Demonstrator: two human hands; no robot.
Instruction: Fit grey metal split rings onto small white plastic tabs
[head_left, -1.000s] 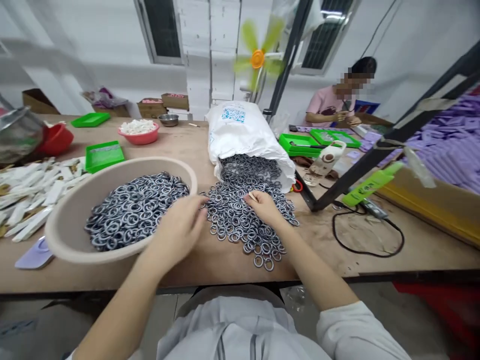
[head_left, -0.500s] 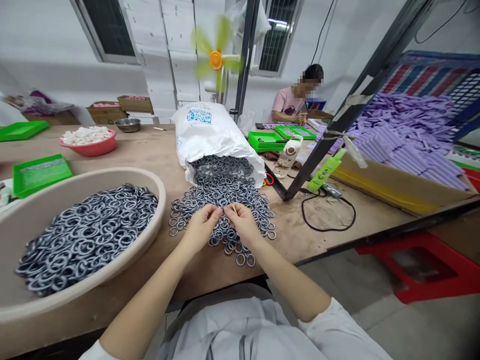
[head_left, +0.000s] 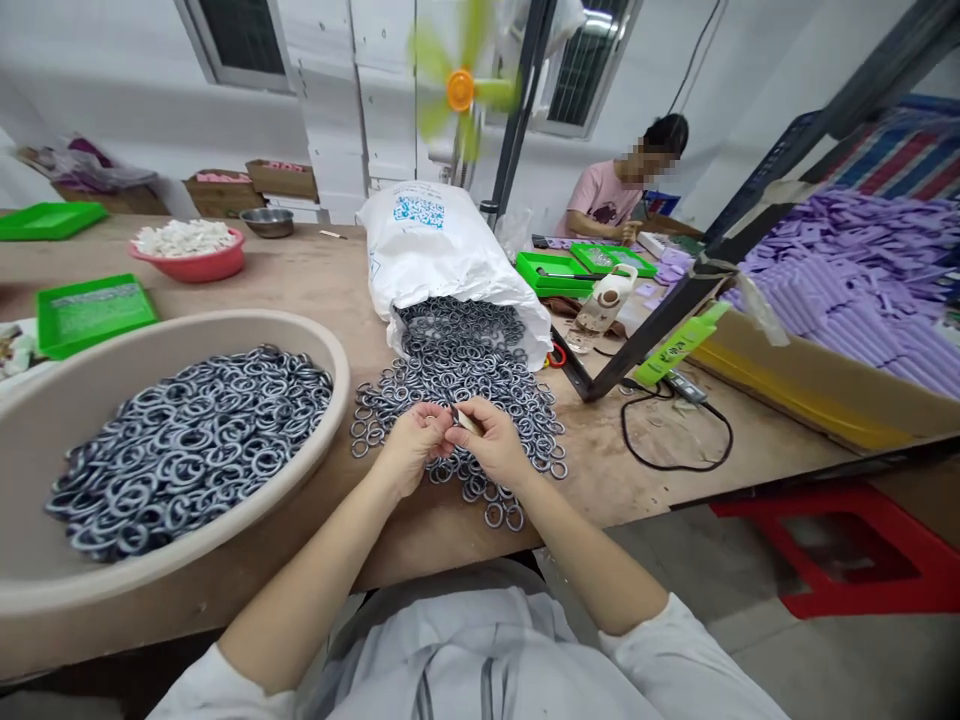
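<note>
Over the pile of loose grey rings [head_left: 390,395], my two hands meet with fingertips touching. My right hand [head_left: 495,445] is closed around a small tool with a pale handle and a dark tip [head_left: 469,424], which points toward the left fingers. A pinch closes my left hand [head_left: 409,448]; what lies between its fingertips is too small and hidden to make out. Behind the hands, the rings spill from the mouth of a white sack [head_left: 442,255] lying on its side. More rings [head_left: 202,455] fill much of a large beige tub [head_left: 341,390] at left.
A dark metal post [head_left: 637,325] stands right of the sack, near a yellow-green bottle [head_left: 679,345] and a black cable [head_left: 675,468]. Purple pieces [head_left: 847,290] heap in a carton at right. A co-worker [head_left: 607,195] sits across the table. A fan [head_left: 460,90] spins behind.
The view has shifted so that things sit slightly farther right. My right hand has turned, and the tool's pale handle and dark tip now show more clearly. Both hands remain together.
</note>
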